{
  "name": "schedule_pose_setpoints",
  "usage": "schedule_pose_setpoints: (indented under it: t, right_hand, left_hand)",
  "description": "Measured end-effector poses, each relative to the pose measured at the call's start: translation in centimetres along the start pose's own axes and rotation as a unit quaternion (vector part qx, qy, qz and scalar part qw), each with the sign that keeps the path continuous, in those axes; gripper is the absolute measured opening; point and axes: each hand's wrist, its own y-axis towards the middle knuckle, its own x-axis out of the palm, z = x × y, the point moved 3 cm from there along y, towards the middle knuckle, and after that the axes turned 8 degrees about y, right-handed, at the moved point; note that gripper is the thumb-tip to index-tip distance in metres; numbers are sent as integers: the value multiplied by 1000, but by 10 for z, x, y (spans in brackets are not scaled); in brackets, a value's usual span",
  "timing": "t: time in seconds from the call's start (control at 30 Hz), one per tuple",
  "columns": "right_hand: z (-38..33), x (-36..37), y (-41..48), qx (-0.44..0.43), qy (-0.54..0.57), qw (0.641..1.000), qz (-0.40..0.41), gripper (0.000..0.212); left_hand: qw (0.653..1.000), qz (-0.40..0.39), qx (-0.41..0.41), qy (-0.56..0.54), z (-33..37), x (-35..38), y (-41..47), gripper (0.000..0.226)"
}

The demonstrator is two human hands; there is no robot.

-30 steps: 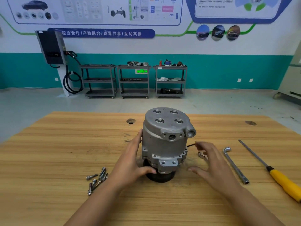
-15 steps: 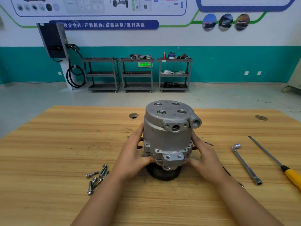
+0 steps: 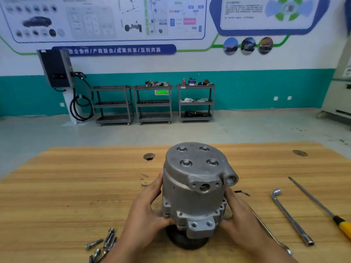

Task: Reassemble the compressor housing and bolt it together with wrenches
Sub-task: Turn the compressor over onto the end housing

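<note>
one compressor housing (image 3: 190, 204) stands upright, pulley (image 3: 187, 242) downward.

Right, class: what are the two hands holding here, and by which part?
The compressor housing: left hand and right hand grip its lower sides, thumbs near the bottom flange.

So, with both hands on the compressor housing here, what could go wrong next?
1. The compressor housing stands tall on its narrower black pulley; if the left hand or right hand lets go, it may tip.
2. The four top holes look empty, so the housing parts might shift apart.
3. The loose bolts lie right beside the left forearm and could be scattered.
</note>
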Motion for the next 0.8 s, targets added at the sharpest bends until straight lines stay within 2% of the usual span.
schedule_pose_setpoints:
  t: [0.13,0.23,0.27,0.47,0.67,0.8]
  right_hand:
    - [-8,-2,-3,-85,-105,990,46,80]
    - [-12,-3,-4,-125,-136,979,89,52]
    - [-12,-5,-4,-130,-127,979,92,52]
    - [-5,-13,-4,-158,-60,982,83,74]
    - [-15,-13,-7,-148,-12,985,92,73]
    - [-9,-23,-13,-82,16,993,87,81]
  left_hand:
    - [999,4,15,28,-3,-2,-4,110]
    - [1000,6,-2,0,-2,-1,-8,105]
    - [1000,6,-5,-10,0,-1,-10,103]
    - [1000,6,-4,-13,12,3,-17,107]
    - [1000,12,7,14,18,2,-23,107]
    - [999,22,-5,47,22,6,-25,103]
